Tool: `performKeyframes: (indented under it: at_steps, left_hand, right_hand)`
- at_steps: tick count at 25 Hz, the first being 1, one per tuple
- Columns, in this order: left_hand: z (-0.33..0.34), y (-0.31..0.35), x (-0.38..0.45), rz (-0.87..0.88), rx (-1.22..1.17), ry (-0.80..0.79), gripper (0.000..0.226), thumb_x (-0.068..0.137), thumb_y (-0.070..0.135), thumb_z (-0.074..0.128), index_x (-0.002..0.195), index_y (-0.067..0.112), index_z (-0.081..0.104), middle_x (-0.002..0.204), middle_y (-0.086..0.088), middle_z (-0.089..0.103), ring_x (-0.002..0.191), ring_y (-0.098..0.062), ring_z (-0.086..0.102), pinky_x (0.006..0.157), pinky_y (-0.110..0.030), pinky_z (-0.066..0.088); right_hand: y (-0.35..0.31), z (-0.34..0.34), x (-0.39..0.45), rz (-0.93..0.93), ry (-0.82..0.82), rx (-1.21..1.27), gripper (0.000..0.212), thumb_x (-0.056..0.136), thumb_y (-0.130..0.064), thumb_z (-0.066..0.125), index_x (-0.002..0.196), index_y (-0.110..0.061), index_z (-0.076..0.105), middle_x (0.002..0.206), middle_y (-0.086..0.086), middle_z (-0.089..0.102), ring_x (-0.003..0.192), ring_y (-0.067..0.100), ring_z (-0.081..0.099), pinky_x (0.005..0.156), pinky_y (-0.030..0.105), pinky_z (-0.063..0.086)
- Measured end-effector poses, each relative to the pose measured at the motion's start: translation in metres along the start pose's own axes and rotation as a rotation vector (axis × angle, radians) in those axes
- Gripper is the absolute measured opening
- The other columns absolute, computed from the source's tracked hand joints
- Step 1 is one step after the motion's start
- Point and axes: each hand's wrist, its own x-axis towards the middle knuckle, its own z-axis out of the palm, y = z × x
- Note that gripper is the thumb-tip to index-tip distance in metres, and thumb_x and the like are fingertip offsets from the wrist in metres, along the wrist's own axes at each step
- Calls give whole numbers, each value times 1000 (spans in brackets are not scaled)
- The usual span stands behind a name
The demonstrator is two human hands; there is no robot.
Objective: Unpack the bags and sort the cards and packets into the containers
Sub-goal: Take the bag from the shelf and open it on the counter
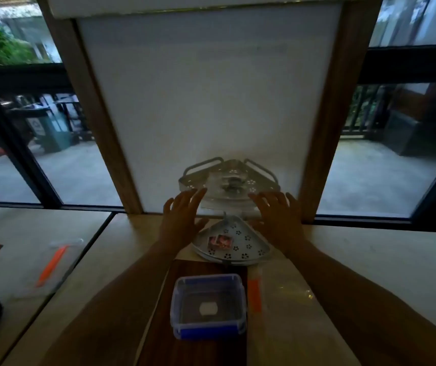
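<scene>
White perforated corner tray (248, 243) already held two cards (219, 241) w/ one packet (208, 308) in the blue-lidded box (208, 307), we had left hand (182, 220) & right hand (277, 220) spread, empty, flanking the tray; both zip bags (50, 270) looked emptied, so sorting seemed approx. done.

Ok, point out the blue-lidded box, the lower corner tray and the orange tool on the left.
Blue-lidded box (208, 334): head view, front blue clip.
Lower corner tray (248, 240): head view, bare perforated floor.
Orange tool (50, 266): head view, mid-shaft.
</scene>
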Motion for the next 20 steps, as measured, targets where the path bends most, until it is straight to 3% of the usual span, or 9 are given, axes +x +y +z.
performKeyframes:
  at_steps: [6,10,13,17,20]
  left_hand:
    - [12,-10,21,47,-76,3,48,87,27,65,132,23,49,141,-4,50,126,-24,48,102,-42,40]
    - [11,-10,35,75,-123,97,21,92,22,58,112,17,65,123,-5,62,109,-24,59,87,-35,45]
    - [7,-7,44,20,-185,109,19,96,23,53,107,16,67,117,-5,66,102,-23,62,81,-29,43]
    - [-6,1,56,-103,-339,157,19,98,26,50,107,19,66,107,-3,69,90,-20,65,74,-25,43]
    - [-22,13,64,-144,-448,195,17,100,24,44,105,20,61,95,-3,70,81,-17,67,71,-32,53]
  right_hand:
    - [-15,23,24,5,48,-40,53,72,-39,77,121,-26,60,117,2,65,111,29,59,95,48,43]
    - [-15,24,26,34,96,-38,28,78,-25,72,106,-26,67,106,-1,69,102,27,63,91,45,44]
    - [-11,12,34,76,107,12,6,86,-21,64,88,-25,68,89,-1,71,90,26,65,84,42,44]
    - [-9,-9,52,153,127,117,19,95,-31,56,90,-22,72,82,3,74,77,27,66,69,40,52]
    - [-10,-26,63,231,151,326,29,96,-41,49,101,-23,71,92,3,74,84,25,66,73,46,54]
